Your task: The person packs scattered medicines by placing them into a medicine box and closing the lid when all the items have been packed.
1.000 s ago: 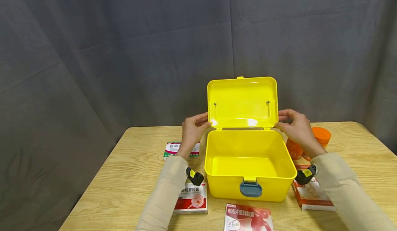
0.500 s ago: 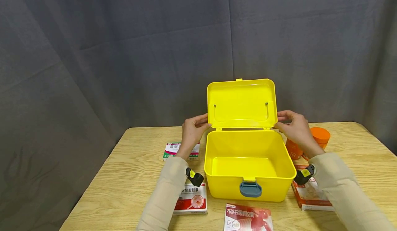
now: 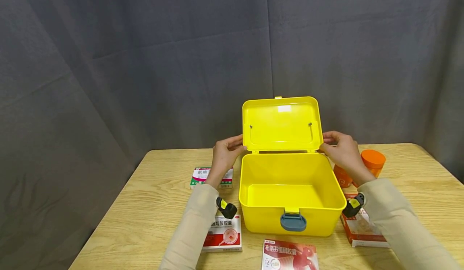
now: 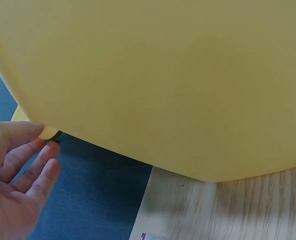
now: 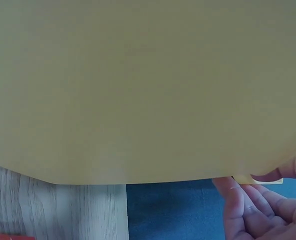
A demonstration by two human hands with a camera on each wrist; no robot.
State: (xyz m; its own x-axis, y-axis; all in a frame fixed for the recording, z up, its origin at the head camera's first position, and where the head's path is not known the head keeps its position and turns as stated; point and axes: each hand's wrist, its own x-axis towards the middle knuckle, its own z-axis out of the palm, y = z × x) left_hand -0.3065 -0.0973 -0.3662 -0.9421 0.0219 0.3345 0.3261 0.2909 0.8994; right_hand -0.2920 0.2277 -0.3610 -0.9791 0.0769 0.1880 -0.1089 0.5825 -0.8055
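Observation:
A yellow plastic box with a grey latch stands on the table, its inside bare. Its hinged lid is raised and leans back. My left hand pinches the lid's lower left edge, thumb in front and fingers behind. At the lower right edge, my right hand pinches the lid the same way. In the left wrist view, the thumb and fingertips of the left hand meet at the lid's corner, while the box wall fills most of the picture. The right wrist view shows similar contact by the right hand.
Medicine boxes lie around the yellow box: a green-and-white one and a red-and-white one at left, a pink-red one in front, an orange-red one at right. Orange-capped jars stand behind my right wrist. A grey curtain hangs behind.
The lid has tilted a little further back, its top edge sinking lower in the head view. Both hands keep hold of its sides; the right hand has shifted slightly left.

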